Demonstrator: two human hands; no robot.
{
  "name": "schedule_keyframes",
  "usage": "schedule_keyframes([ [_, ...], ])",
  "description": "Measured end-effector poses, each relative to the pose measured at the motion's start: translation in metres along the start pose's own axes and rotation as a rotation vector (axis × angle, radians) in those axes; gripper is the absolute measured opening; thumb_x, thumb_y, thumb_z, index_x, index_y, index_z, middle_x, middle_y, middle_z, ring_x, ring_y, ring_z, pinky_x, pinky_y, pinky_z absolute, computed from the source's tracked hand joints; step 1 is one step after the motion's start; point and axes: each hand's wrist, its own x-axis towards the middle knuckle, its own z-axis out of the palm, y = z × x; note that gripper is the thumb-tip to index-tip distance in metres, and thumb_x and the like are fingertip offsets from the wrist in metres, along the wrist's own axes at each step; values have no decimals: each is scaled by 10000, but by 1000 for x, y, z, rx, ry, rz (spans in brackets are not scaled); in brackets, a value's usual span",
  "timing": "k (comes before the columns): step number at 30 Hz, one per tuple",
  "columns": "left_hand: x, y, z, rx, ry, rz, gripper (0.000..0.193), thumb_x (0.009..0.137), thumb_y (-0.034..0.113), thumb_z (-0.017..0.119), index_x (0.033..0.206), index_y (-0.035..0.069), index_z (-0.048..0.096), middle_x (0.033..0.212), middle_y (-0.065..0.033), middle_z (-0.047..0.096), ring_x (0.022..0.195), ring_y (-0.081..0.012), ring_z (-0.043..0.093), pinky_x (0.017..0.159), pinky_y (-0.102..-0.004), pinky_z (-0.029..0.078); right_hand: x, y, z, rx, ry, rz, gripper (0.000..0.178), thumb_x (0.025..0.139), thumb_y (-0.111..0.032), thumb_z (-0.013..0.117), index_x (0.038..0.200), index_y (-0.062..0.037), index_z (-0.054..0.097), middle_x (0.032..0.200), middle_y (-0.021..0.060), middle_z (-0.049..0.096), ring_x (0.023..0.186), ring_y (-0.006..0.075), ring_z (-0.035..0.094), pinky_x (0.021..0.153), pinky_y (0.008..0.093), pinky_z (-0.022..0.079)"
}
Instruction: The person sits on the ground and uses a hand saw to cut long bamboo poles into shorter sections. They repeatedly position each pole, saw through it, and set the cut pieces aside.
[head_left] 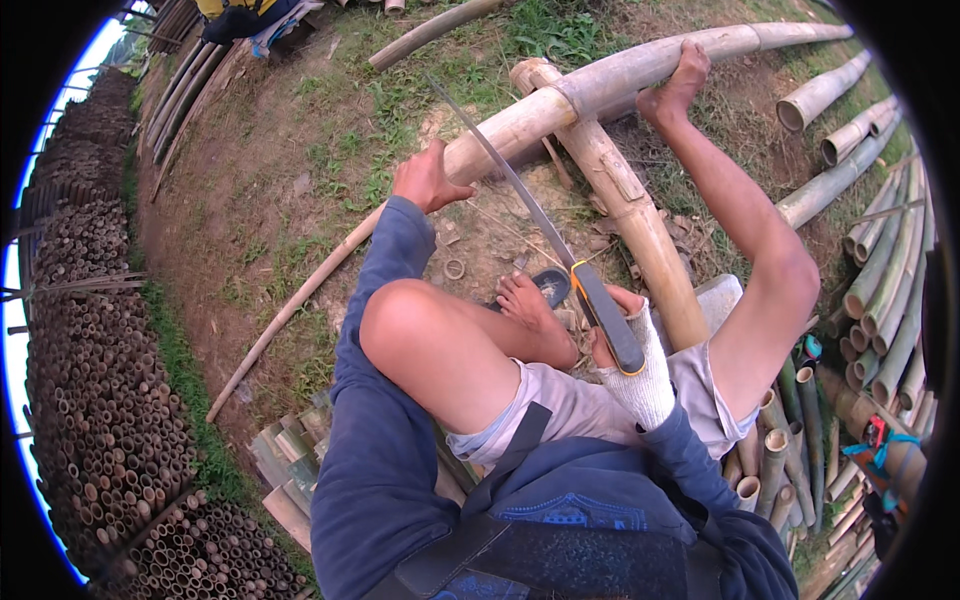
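Across tan round bamboo pole (630,78), grey steel handsaw (546,226) clasped by right hand (645,345); end grasped by left hand (426,180), thumb spread; brown earth (255,170) open leftward.

Around me, in soft outdoor daylight, spreads brown earth (240,170) with scattered green tufts. At my nine o'clock, a wall of stacked bamboo (100,400) shows its round cut ends, a grass strip (165,350) along its foot and bright sky (12,360) beyond. Leafier weeds (560,32) grow near twelve. More bamboo poles (887,285) lie piled at three.
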Motion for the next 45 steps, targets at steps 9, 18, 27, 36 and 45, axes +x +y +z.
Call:
schedule_keyframes([
  [9,2,0,9,32,71,-32,930,662,550,939,1350,32,588,1099,-252,771,996,-431,759,914,-514,585,100,4,35,-35,29,-64,479,914,7,644,1385,-6,558,1231,156,648,1134,229,653,1012,341,503],
  [18,-3,3,1,54,73,18,959,658,587,932,1361,28,594,1103,-252,776,1014,-418,767,927,-506,591,59,28,26,-12,52,-155,572,870,28,659,1429,1,539,1244,119,653,1147,193,646,1016,319,498],
  [27,4,-2,9,65,58,-21,928,668,570,938,1353,36,611,1090,-251,778,1005,-413,770,910,-498,598,76,9,34,-10,41,-47,537,879,25,650,1409,-17,576,1247,123,678,1070,158,650,954,306,520],
  [36,-1,-1,6,69,78,6,877,678,559,921,1301,25,612,1083,-232,782,1011,-407,767,905,-516,587,43,30,17,-5,-66,-55,637,841,21,685,1457,-9,523,1333,152,609,1150,241,636,1000,334,493],
  [45,1,-3,11,83,74,-27,894,682,578,921,1335,52,610,1126,-210,776,1038,-391,765,921,-497,597,64,20,32,-43,2,-103,572,865,40,653,1425,-5,546,1301,140,654,1149,221,659,995,316,506],
])
